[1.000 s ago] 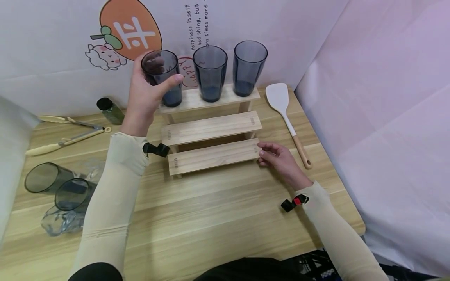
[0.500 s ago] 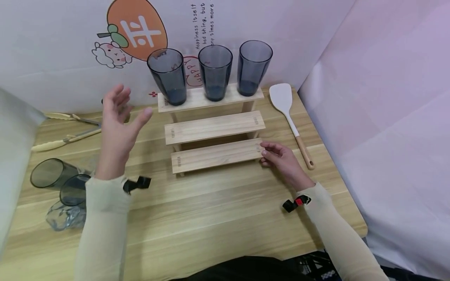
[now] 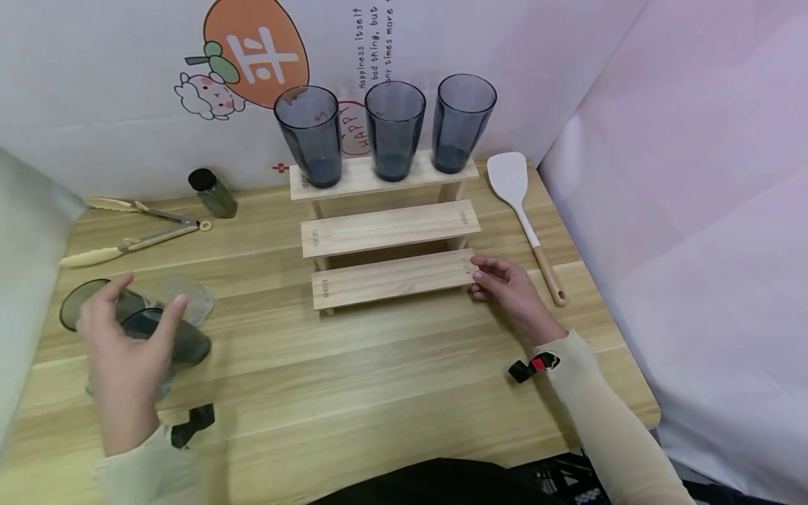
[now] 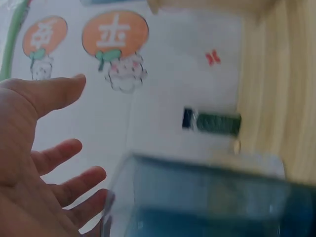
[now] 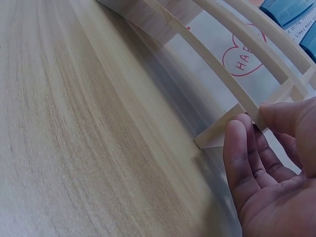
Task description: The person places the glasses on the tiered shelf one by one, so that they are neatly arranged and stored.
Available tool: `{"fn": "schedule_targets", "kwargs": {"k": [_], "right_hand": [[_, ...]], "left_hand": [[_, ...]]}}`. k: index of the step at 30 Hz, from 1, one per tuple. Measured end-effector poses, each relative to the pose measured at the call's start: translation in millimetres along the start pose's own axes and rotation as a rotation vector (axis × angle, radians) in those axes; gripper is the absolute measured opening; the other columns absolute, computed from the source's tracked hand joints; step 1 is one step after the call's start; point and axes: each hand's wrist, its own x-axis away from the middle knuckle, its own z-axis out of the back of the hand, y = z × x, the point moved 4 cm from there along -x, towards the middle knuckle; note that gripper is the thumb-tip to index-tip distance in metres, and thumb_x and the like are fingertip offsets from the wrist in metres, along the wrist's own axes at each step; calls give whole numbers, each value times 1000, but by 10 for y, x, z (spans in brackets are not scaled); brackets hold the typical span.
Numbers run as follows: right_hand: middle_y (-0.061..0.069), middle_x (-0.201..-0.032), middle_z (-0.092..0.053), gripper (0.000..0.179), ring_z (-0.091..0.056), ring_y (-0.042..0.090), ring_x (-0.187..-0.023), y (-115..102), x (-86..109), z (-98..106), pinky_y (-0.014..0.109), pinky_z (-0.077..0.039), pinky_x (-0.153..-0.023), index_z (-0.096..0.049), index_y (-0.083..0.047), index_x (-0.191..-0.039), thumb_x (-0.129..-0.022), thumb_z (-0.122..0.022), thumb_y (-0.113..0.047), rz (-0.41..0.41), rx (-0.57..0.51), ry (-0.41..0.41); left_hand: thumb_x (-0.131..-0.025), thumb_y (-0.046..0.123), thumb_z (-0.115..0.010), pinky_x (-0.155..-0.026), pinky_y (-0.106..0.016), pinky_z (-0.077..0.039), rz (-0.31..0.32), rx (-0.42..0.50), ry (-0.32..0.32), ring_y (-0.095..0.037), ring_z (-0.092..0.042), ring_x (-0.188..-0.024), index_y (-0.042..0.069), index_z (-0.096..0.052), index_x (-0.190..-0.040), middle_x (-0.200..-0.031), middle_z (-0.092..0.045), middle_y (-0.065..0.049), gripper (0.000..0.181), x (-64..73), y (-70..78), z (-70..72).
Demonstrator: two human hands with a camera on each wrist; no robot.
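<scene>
My left hand reaches over the glasses at the left with fingers and thumb spread, holding nothing. Just beyond its thumb lies a dark tinted drinking glass; a second tinted glass lies partly behind the fingers. In the left wrist view, a blurred glass shows beside the spread fingers. With thumb and fingers, my right hand pinches the right end of the lowest step of a three-tier wooden rack. Three tinted glasses, among them the middle glass, stand upright along its top step.
Clear glassware lies by the tinted glasses, partly hidden. Tongs and a black-capped jar lie at the back left. Right of the rack is a white spatula with a wooden handle. Fabric walls border the table.
My left hand has let go of the left glass on the top step and moved down and left to the lying glasses. My right hand keeps its hold on the rack.
</scene>
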Motion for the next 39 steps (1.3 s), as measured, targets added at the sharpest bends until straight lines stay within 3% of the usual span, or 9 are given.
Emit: {"fn": "schedule_targets", "kwargs": {"k": [3, 10, 16, 18, 22, 25, 28, 34, 39], "right_hand": [[13, -119, -61, 42, -68, 21, -88, 15, 12, 5, 30, -59, -77, -61, -2, -134, -96, -73, -16, -3, 0, 0], [15, -114, -62, 42, -69, 22, -88, 21, 8, -10, 30, -59, -76, -61, -2, -133, -96, -72, -17, -1, -8, 0], [14, -113, -63, 41, -69, 22, -88, 20, 3, -26, 30, -59, -76, -62, -2, -133, -96, -72, -16, -10, -12, -5], [14, -114, -62, 41, -69, 22, -88, 16, 9, -19, 31, -59, -77, -62, -3, -133, -96, -72, -17, -11, -6, 2], [15, -114, -62, 43, -69, 22, -88, 3, 22, -9, 31, -59, -77, -61, -2, -133, -96, -73, -18, -16, -6, 14], [14, -114, -62, 43, -69, 21, -88, -4, 25, -20, 30, -59, -77, -60, -1, -134, -96, -73, -17, -22, -12, 8], [13, -113, -62, 42, -68, 21, -87, -3, 24, -33, 30, -59, -76, -60, -1, -134, -96, -72, -16, -23, -16, 3], [13, -112, -62, 41, -69, 22, -87, 31, 17, -19, 31, -59, -76, -61, -3, -133, -96, -72, -16, -14, -18, 3], [14, -111, -62, 40, -69, 22, -87, 30, 19, -11, 31, -59, -76, -63, -4, -132, -96, -72, -18, 3, -21, 6]], "left_hand": [[-88, 22, -82, -109, -49, -25, 0, -96, 5, -34, -32, -132, 9, -48, -149, -145, -43, -19, 71, 51, -130, 72], [-89, 36, -80, -109, -58, 1, 37, -312, -85, -50, -25, -136, 6, -44, -151, -150, -38, -27, 78, 104, -242, 60], [-88, 34, -80, -108, -60, -2, 27, -338, -66, -53, -27, -133, 6, -47, -149, -143, -43, -30, 75, 136, -251, 28], [-87, 28, -82, -108, -61, -8, -20, -301, -65, -52, -31, -131, 5, -49, -148, -142, -46, -30, 72, 137, -245, 0], [-82, 9, -85, -106, -59, -22, -184, -170, -57, -51, -39, -124, -2, -53, -141, -133, -53, -30, 68, 162, -191, -90], [-77, 1, -87, -105, -56, -27, -246, -74, -41, -47, -40, -124, -2, -56, -138, -132, -53, -29, 70, 203, -169, -150], [-74, 2, -90, -108, -50, -28, -216, -8, -1, -39, -39, -130, 5, -55, -141, -139, -50, -22, 75, 238, -187, -176], [-74, 9, -92, -113, -26, -25, -22, 88, 51, -18, -36, -137, 16, -36, -155, -150, -38, -4, 98, 318, -281, -215], [-76, 4, -89, -113, -21, -25, 48, 178, 91, -16, -35, -136, 15, -29, -156, -150, -34, -5, 100, 366, -310, -294]]}}
